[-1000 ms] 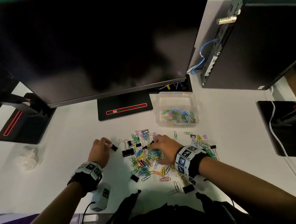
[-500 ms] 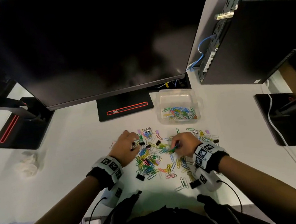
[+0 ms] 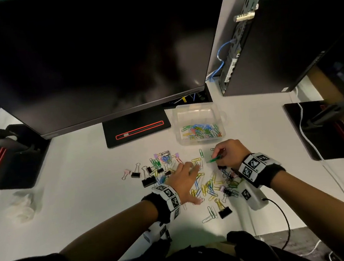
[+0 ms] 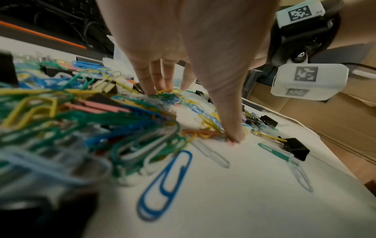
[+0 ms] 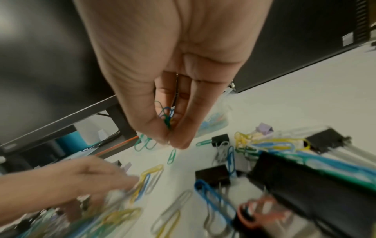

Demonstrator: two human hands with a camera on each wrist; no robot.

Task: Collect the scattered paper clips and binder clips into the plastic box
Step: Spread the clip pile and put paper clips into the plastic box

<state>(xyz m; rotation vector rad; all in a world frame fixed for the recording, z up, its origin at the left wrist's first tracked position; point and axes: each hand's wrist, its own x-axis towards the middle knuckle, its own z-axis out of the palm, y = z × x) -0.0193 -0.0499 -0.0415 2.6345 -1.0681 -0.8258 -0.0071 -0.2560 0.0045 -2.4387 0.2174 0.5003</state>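
Note:
Coloured paper clips point(image 3: 208, 186) and black binder clips point(image 3: 148, 181) lie scattered on the white desk. A clear plastic box point(image 3: 199, 115) behind them holds several coloured paper clips. My left hand point(image 3: 185, 178) lies spread over the pile, its straight fingertips point(image 4: 151, 90) and thumb pressing on clips. My right hand point(image 3: 228, 153), just in front of the box, pinches a small bunch of green and blue paper clips point(image 5: 167, 116) between thumb and fingers; a green one point(image 3: 214, 158) sticks out to the left.
A large monitor point(image 3: 96, 53) on a black stand point(image 3: 137, 130) rises behind the clips. A black computer case point(image 3: 283, 35) stands at the back right. Crumpled tissue point(image 3: 23, 205) lies at the left. Further monitor bases sit at both sides. The desk's front edge is near my body.
My left hand has moved right from the far-left clips into the middle of the pile. My right hand has lifted clips from the pile and moved right and back toward the box.

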